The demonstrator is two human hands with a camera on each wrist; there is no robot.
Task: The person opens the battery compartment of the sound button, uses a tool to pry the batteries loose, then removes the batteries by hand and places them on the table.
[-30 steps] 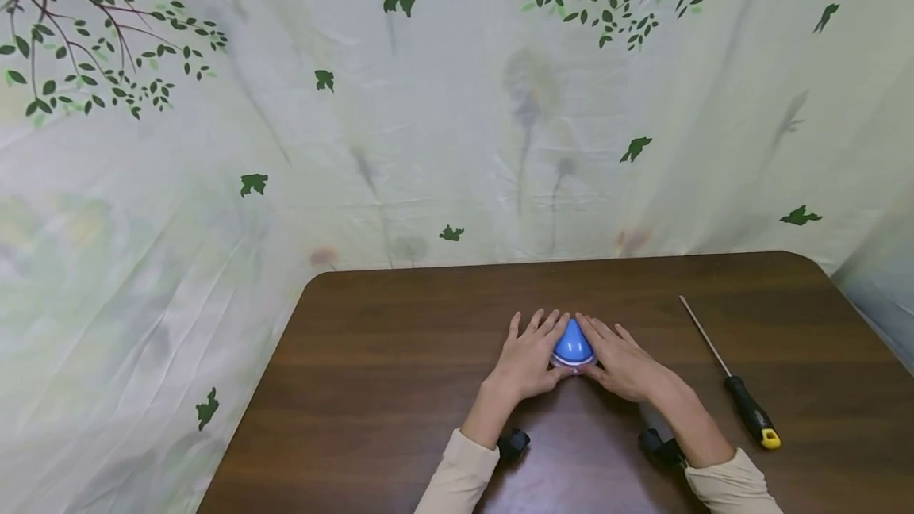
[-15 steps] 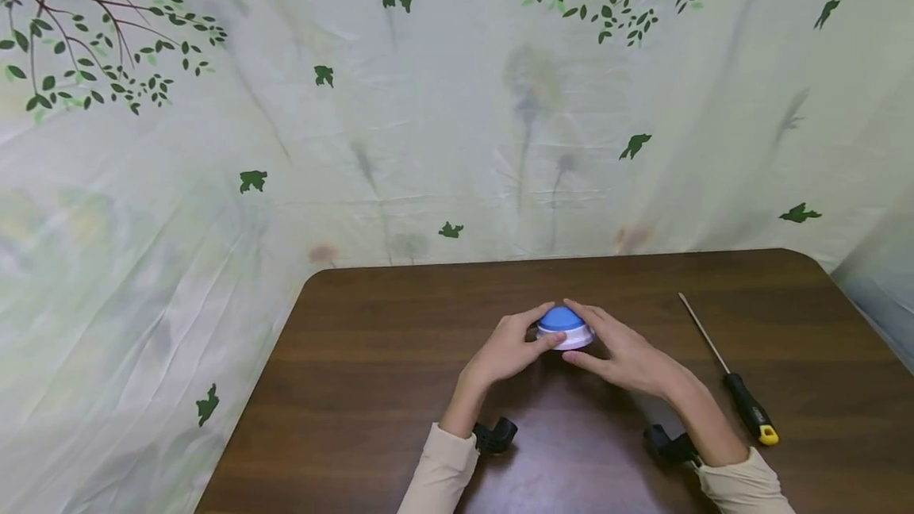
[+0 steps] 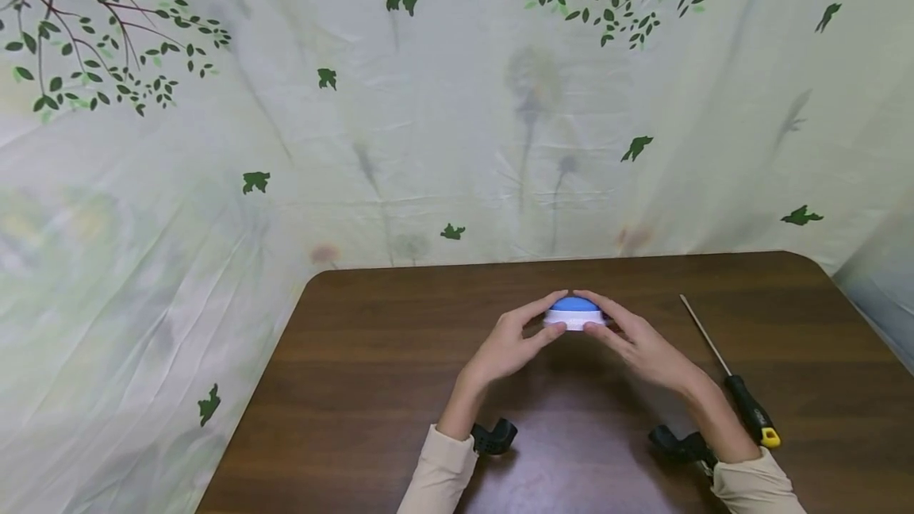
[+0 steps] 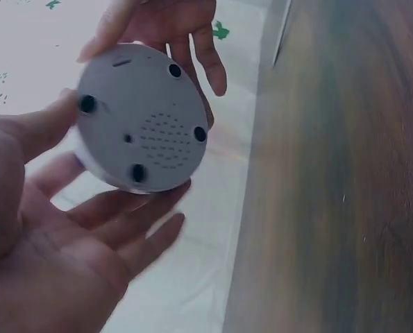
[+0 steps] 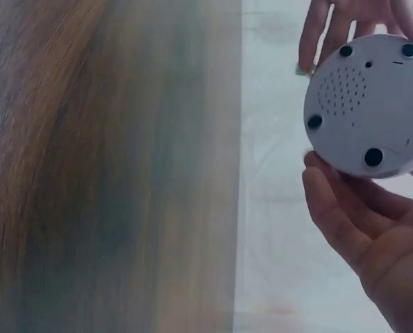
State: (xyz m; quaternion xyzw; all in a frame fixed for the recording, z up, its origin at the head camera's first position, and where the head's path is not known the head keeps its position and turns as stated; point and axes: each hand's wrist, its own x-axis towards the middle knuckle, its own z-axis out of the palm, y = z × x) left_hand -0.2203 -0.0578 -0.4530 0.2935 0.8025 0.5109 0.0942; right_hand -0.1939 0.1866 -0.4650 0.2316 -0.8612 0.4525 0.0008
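A round buzzer button [image 3: 574, 314] with a blue domed top and a white base is held up off the table between both hands. My left hand [image 3: 501, 346] grips its left side, thumb near the front of the base and fingers around the far side. On the right side, my right hand [image 3: 648, 349] holds it in much the same way. Both wrist views show the underside of the buzzer button [image 4: 140, 114], with dark round feet, a small screw hole and a patch of speaker slots. Its blue top is hidden in those views.
A screwdriver [image 3: 746, 403] with a black and yellow handle lies on the brown table [image 3: 400, 387], right of the right hand. Behind the table hangs a pale curtain [image 3: 457, 125] with printed leaves. Black wrist mounts [image 3: 494, 436] sit under the forearms.
Both hands first lay around the buzzer button low on the table. They have since lifted it and tipped it, so its white base shows toward me; lately it shifted slightly right.
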